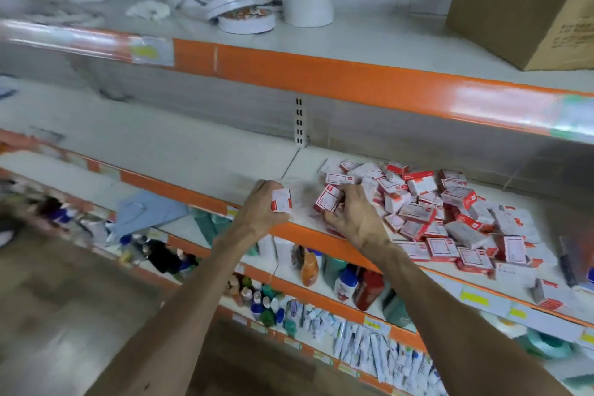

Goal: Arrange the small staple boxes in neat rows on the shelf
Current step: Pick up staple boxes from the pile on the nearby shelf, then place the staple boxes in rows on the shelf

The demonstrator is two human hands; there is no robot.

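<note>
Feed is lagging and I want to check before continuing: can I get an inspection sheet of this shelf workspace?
Surface: white metal shelf with orange front edge, bare left of the heap.
Job's things: small red-and-white cardboard staple boxes in a loose heap at right; no rows.
Clutter: pale blue flat item one shelf down.
Grippers: left hand grips one box; right hand grips a second box.
Cables: nothing seen.
Surroundings: brown cardboard carton, round white items above; plastic bottles below.

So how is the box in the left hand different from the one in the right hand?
The left box, in the left hand, is apart from the pile; the right box, in the right hand, is at the pile's edge. The left box shows a short, mostly white face; the right box a longer, red-framed face, tilted. Both are small, red and white.
</note>
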